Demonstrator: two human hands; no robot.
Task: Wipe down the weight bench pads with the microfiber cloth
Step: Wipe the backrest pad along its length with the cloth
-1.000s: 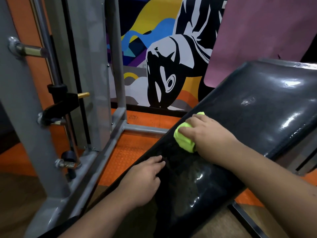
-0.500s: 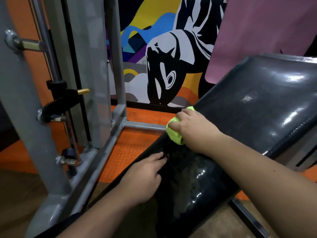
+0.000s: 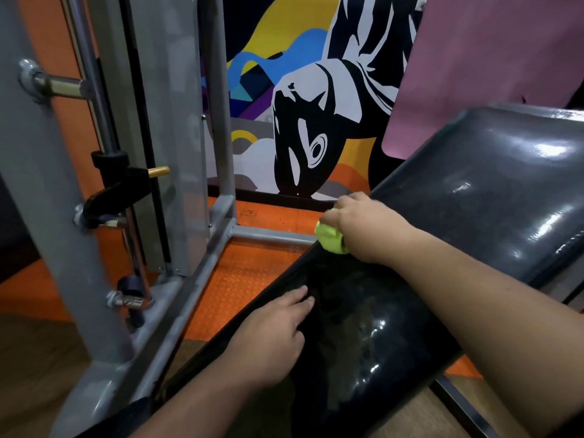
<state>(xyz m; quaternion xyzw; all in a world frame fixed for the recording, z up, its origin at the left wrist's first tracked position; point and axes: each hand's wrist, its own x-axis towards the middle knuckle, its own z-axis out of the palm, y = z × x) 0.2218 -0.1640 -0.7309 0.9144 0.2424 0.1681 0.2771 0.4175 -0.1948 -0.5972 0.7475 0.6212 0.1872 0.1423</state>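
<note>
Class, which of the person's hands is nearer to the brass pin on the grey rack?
Left. The left hand rests flat on the bench pad, below and right of the brass pin. The right hand, gripping the cloth, is farther right.

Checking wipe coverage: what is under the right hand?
The right hand grips a bunched yellow-green microfiber cloth, pressed at the black bench pad's left edge. Most of the cloth and the pad beneath are covered by the hand.
</note>
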